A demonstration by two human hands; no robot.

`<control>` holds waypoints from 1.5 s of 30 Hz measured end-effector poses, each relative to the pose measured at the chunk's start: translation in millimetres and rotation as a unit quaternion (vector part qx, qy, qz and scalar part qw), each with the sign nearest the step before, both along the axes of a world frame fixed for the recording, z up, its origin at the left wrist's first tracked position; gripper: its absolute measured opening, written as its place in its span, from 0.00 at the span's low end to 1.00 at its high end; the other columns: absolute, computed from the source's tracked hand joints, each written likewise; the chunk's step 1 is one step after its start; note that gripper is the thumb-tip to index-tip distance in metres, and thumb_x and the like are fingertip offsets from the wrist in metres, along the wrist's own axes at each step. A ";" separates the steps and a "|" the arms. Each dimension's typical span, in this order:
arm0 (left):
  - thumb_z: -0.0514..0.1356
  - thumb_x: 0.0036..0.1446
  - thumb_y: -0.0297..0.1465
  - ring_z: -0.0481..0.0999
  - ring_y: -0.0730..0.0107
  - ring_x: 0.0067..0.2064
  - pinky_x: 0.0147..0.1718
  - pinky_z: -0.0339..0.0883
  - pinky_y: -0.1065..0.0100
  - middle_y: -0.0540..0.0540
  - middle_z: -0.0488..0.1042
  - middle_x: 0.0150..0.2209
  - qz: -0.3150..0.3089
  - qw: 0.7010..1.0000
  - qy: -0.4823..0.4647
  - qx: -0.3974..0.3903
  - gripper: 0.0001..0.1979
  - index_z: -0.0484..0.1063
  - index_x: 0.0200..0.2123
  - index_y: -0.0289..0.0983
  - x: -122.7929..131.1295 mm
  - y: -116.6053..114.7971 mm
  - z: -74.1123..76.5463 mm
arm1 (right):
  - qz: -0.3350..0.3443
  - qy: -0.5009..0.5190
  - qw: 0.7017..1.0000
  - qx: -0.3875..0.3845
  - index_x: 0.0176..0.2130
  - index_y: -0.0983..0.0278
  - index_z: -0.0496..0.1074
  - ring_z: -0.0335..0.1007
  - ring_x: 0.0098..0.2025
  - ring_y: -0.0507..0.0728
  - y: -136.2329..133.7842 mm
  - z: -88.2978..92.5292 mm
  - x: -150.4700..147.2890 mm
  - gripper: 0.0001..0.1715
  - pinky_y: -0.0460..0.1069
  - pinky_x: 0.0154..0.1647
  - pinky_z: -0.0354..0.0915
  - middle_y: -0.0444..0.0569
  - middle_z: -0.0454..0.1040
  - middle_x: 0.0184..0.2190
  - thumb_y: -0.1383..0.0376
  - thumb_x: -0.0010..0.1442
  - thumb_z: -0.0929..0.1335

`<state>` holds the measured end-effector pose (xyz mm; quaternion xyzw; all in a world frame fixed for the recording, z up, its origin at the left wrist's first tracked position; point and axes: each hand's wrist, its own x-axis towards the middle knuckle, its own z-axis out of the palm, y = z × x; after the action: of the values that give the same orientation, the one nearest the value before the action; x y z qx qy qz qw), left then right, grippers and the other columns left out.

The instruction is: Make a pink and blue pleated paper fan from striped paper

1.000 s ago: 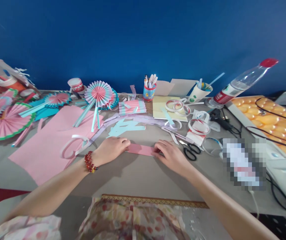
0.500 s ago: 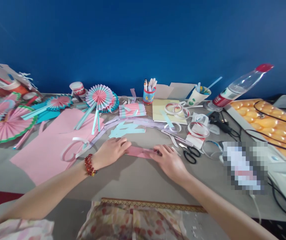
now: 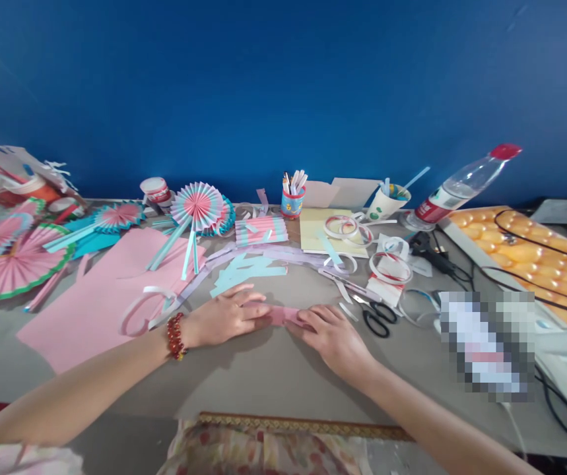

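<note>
A narrow pink folded paper strip (image 3: 283, 315) lies on the grey table (image 3: 263, 363) in front of me. My left hand (image 3: 224, 318), with a red bead bracelet at the wrist, lies over the strip's left end, fingers stretched along it. From the right, my right hand (image 3: 330, 333) presses the other end with its fingers flat. Only a short piece of the strip shows between the two hands.
Black-handled scissors (image 3: 375, 316) lie just right of my right hand. A large pink sheet (image 3: 95, 297) and paper fans (image 3: 197, 198) are to the left, tape rings (image 3: 389, 264), a pen cup (image 3: 290, 198) and a tilted bottle (image 3: 456, 181) behind, cables (image 3: 550, 264) at right.
My hands have come closer together along the strip, so less pink paper shows between them. My left fingers have stretched out flat. The view has tilted up slightly.
</note>
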<state>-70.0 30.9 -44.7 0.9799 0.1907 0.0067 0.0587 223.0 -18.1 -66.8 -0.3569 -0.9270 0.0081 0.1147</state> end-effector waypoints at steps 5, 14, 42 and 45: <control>0.49 0.69 0.31 0.49 0.61 0.70 0.67 0.39 0.50 0.47 0.60 0.66 0.031 0.999 -0.009 -0.011 0.25 0.52 0.68 0.45 -23.1 -11.9 -3.7 | -0.012 0.044 0.998 -0.040 0.60 0.61 0.67 0.65 0.57 0.61 -15.9 -1.7 20.3 0.23 0.59 0.57 0.62 0.51 0.71 0.58 0.68 0.68 0.62; 0.49 0.69 0.43 0.48 0.58 0.70 0.68 0.32 0.50 0.44 0.54 0.68 0.067 0.998 -0.001 -0.020 0.32 0.41 0.70 0.43 -41.0 -28.3 -11.3 | -0.020 -0.003 0.998 -0.054 0.69 0.58 0.50 0.51 0.68 0.64 -28.3 -5.2 28.8 0.34 0.67 0.65 0.53 0.48 0.59 0.66 0.60 0.68 0.63; 0.49 0.69 0.41 0.76 0.61 0.50 0.51 0.70 0.60 0.41 0.75 0.50 0.376 0.810 -0.336 -0.299 0.16 0.69 0.51 0.39 -23.4 -60.2 -5.8 | -0.088 0.173 0.978 -0.079 0.44 0.62 0.71 0.72 0.40 0.60 6.4 13.8 -14.8 0.09 0.53 0.42 0.67 0.53 0.77 0.37 0.68 0.64 0.64; 0.49 0.68 0.46 0.79 0.60 0.44 0.42 0.74 0.61 0.39 0.78 0.45 0.350 0.678 -0.337 -0.552 0.21 0.72 0.47 0.36 -3.7 -64.2 -1.6 | -0.117 0.218 0.964 -0.096 0.44 0.62 0.71 0.73 0.38 0.59 5.3 13.3 -10.4 0.08 0.52 0.40 0.68 0.52 0.77 0.37 0.66 0.64 0.64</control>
<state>-73.7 -33.3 -46.3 0.5624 0.4565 0.2502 0.6424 212.6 -12.8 -53.5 -0.4614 -0.8264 0.1615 0.2796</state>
